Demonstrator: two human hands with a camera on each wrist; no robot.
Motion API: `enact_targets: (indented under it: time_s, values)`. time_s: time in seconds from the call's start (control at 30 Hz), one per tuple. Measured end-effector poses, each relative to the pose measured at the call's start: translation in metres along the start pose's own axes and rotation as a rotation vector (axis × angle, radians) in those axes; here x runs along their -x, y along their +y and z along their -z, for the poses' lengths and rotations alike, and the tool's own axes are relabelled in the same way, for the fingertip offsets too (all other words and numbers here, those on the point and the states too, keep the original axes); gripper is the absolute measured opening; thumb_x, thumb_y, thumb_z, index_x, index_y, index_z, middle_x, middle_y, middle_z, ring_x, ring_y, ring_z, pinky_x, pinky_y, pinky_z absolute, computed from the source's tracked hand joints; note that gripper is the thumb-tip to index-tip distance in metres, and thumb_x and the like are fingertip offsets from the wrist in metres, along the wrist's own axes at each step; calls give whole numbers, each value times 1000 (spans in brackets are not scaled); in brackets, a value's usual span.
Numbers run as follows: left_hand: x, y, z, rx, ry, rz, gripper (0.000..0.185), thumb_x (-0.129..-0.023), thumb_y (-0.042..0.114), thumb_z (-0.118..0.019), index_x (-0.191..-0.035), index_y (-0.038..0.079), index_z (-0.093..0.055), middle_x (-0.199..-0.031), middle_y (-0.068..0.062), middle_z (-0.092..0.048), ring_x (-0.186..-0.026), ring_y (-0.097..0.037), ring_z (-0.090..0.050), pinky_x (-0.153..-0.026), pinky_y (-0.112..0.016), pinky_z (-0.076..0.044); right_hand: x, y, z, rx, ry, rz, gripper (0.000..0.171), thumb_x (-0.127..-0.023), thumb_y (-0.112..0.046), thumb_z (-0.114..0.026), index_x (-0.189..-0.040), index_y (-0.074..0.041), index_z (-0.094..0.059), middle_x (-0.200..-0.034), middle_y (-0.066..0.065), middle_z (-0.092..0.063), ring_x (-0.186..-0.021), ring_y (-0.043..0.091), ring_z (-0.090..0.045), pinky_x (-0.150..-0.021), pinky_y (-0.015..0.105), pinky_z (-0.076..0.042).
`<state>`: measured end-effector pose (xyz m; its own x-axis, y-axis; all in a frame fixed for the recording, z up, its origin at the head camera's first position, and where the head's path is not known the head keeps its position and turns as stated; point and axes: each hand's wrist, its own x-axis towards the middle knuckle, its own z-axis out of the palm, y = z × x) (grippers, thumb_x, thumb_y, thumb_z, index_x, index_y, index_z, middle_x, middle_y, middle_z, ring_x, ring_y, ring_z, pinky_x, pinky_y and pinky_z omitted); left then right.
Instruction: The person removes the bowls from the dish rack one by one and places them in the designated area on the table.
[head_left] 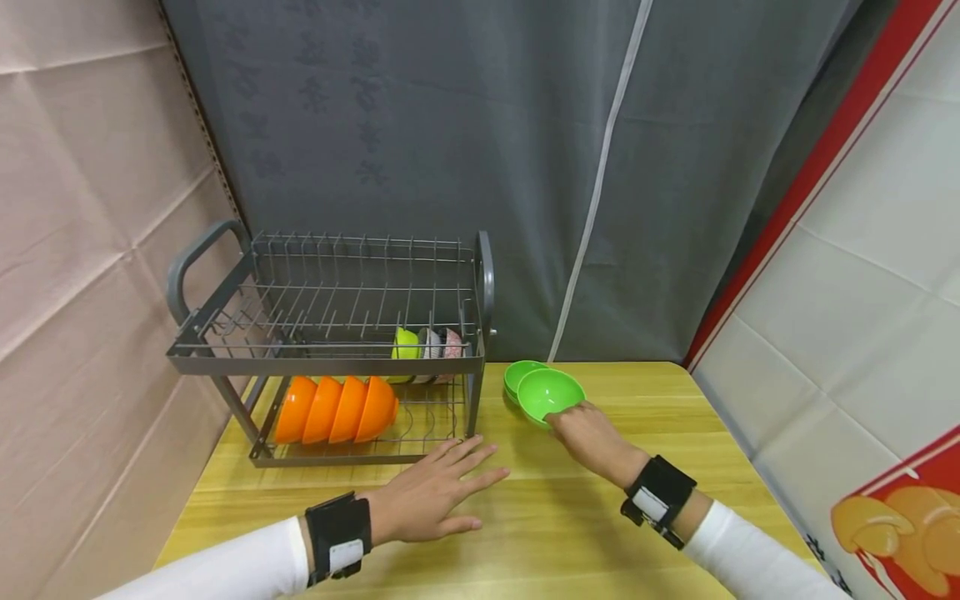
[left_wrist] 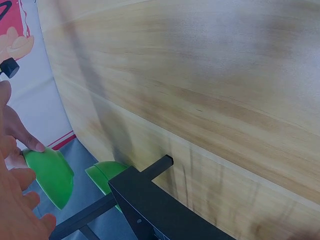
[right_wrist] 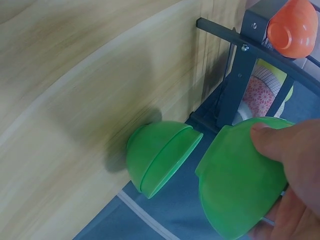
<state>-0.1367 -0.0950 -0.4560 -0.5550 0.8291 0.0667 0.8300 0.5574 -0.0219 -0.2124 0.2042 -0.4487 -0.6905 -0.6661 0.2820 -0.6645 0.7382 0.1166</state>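
Observation:
My right hand [head_left: 567, 418] pinches the near rim of a green bowl [head_left: 551, 392], thumb on its outer wall [right_wrist: 240, 180], and the bowl is tilted. Just behind it a second green bowl [head_left: 522, 375] rests on the wooden table [head_left: 570, 533]; the right wrist view shows this second green bowl [right_wrist: 160, 155] apart from the held one. My left hand [head_left: 459, 477] lies flat on the table with fingers spread, in front of the grey dish rack [head_left: 330, 362], holding nothing.
The two-tier rack stands at the table's back left. Several orange bowls [head_left: 337, 410] lean in its lower tier, with a yellow-green bowl [head_left: 405, 343] and patterned bowls [head_left: 442, 343] behind. A grey curtain hangs behind; walls close in left and right.

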Motion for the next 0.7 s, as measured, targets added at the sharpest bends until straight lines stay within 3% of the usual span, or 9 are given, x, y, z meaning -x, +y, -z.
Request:
enact_targets:
  time_s: [0.4,0.7]
  values:
    - [-4,4,1,-4,2,-12,69,-103,61,-40,-162,30,-23,-170,-7,-21,-155,-33,-26,-122,-54,-35,-12,13,-4,5,9,-26,19,-81,-3,-77,-74,-13,-63,-63,-3,-63,-57,11,-55,-59,35,-49]
    - [-2,6,-1,13,-12,-17,69,-103,61,-39,-162,31,-22,-170,-8,-19,-156,-34,-25,-123,-54,-33,-38,30,-17,-29,-15,-63,14,-87,-3,-74,-80,-11,-64,-70,-2,-63,-69,16,-66,-68,41,-55]
